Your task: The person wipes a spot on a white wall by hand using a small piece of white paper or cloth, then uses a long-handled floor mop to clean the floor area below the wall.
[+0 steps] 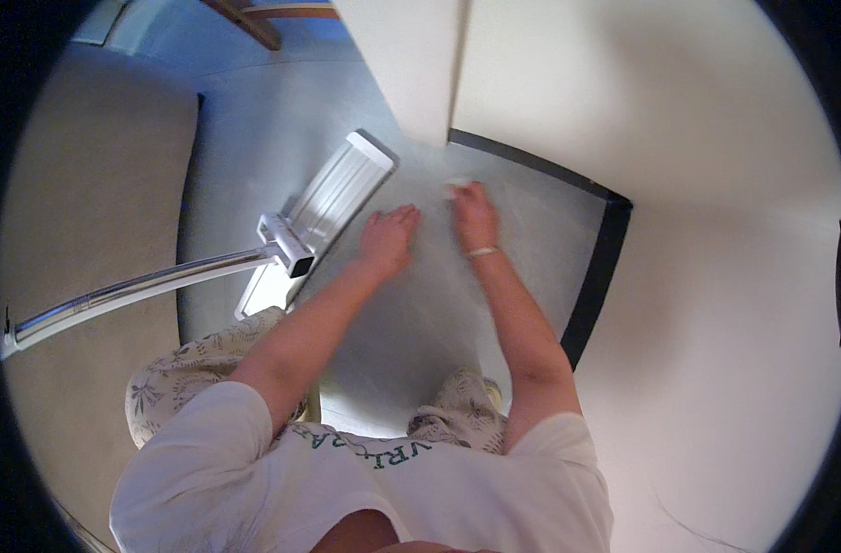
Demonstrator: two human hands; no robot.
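Note:
My left hand [389, 242] is low over the grey floor [406, 332], palm down with nothing visible in it. Whether it touches the floor is hard to tell. To its right, my right hand [475, 216] has its fingers curled around a small white thing [456, 182], possibly a cloth or tissue, blurred and mostly hidden by the fingers. A light band circles my right wrist. Just left of my left hand is a long ribbed metal panel [337, 183] with a white end cap, joined by a bracket [287, 245] to a chrome and white pole [151, 289].
A black baseboard [593, 276] runs along the pale walls [710, 290] at the right corner. The edge of a white wall or panel [406, 62] juts in at the top. On the left stands a broad beige surface [102, 207]. Wooden legs [254, 24] show at the top left.

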